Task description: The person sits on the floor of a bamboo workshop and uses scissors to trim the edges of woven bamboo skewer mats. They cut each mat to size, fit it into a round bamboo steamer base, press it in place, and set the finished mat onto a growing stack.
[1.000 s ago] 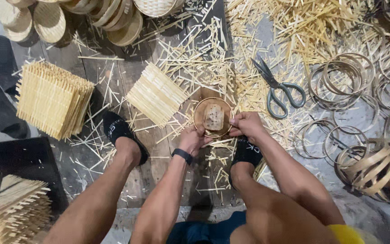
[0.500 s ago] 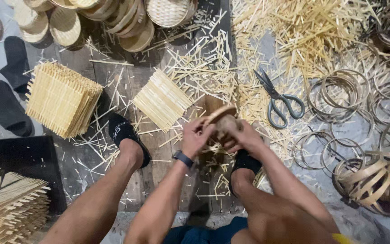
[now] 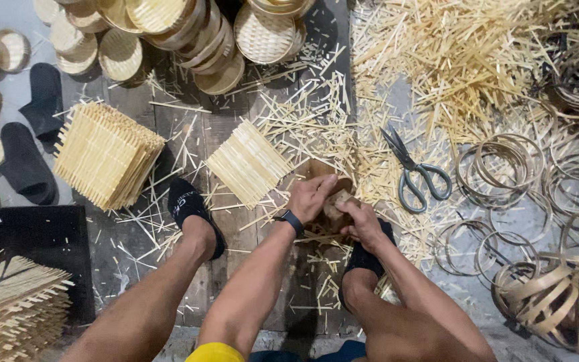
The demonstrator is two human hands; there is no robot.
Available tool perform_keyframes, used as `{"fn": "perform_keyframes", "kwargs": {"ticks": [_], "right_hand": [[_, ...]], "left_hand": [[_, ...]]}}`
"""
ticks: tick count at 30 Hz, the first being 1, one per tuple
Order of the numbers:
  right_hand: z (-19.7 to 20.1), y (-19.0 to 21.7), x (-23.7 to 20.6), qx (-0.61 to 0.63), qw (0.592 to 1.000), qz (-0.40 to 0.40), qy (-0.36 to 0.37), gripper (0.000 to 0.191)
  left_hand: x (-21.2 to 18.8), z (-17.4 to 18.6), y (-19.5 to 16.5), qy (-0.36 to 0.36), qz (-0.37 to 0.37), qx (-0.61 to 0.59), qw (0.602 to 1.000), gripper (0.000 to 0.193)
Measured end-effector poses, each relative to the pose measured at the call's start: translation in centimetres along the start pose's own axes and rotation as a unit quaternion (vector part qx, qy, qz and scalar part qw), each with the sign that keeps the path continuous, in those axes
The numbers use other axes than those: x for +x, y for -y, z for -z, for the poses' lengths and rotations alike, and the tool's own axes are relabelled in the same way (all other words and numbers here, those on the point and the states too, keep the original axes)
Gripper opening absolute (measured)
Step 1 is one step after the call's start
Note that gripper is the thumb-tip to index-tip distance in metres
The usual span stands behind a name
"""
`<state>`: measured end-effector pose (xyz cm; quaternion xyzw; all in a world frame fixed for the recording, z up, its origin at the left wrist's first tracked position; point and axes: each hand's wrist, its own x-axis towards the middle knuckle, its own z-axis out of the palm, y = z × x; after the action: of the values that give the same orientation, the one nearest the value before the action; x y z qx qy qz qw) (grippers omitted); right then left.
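Since half a second ago the small round brown bamboo-rimmed piece (image 3: 335, 206) has sunk lower between the hands and is now mostly hidden, no longer tilted up and showing its rim. The left hand (image 3: 311, 196) covers it from above with fingers curled over its top edge, while the right hand (image 3: 363, 224) grips its near side, fingers closed around it. It sits just above the wooden floorboards (image 3: 236, 228), between the two black-socked feet (image 3: 192, 208). Just beyond lies a flat square mat of pale bamboo slats (image 3: 248, 163), and to the right grey-handled metal scissors (image 3: 413, 175) rest on loose straw-coloured splints (image 3: 464, 60). Farther off, woven round basket lids (image 3: 263, 30) lie stacked.
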<state>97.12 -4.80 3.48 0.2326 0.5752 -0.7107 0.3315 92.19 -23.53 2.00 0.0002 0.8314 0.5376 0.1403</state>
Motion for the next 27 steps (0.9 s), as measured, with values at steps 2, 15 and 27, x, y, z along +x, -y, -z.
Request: {"fn": "perform_keyframes", "kwargs": {"ticks": [2,15,27], "right_hand": [[0.4,-0.1,-0.3,0.007,0.999,0.027,-0.023,0.041],[4.9,-2.3,-2.8,0.112,0.99,0.086,0.008,0.037],[2.2,-3.1,-3.2,0.057,0.996,0.062,0.022,0.038]], "left_hand": [[1.7,-0.2,1.8,0.017,0.087,0.137,0.987,0.057],[10.5,9.9,-5.4,-0.047,0.219,-0.083,0.971,0.071],[2.1,4.0,-3.3,0.128,0.37,0.017,0.92,0.054]]}}
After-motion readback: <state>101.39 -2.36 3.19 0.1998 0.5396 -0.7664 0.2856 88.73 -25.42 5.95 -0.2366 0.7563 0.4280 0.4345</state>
